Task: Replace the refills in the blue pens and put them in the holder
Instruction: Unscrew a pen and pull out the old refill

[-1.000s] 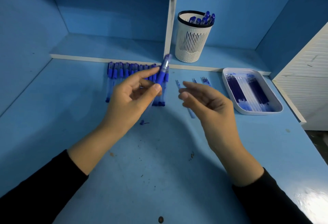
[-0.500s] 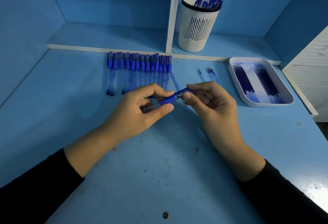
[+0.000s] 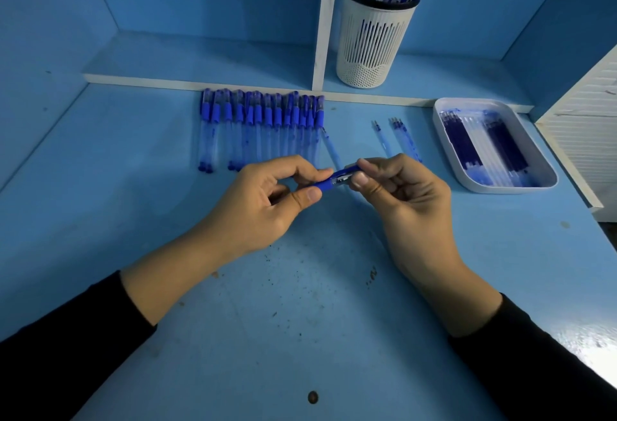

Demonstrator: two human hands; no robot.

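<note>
While both hands pinch one blue pen (image 3: 337,180) above the middle of the desk (image 3: 300,337), I judge the step to be twisting it apart to reach the refill. It could also be screwing shut; I cannot tell which.

- Left hand (image 3: 267,200): thumb and forefinger curled on one end.
- Right hand (image 3: 407,193): same pinch on the other end.
- Next move: opposite turns, steady, no small parts dropped.

Counts:
- one pen in hand
- row of pens (image 3: 263,127) behind it, roughly thirteen, too crowded to be sure
- loose refills (image 3: 404,138) lying on the desk, about four
- one tray (image 3: 510,189) of refills at right, number unclear
- one holder (image 3: 370,43) on the shelf, about five pens showing
</note>
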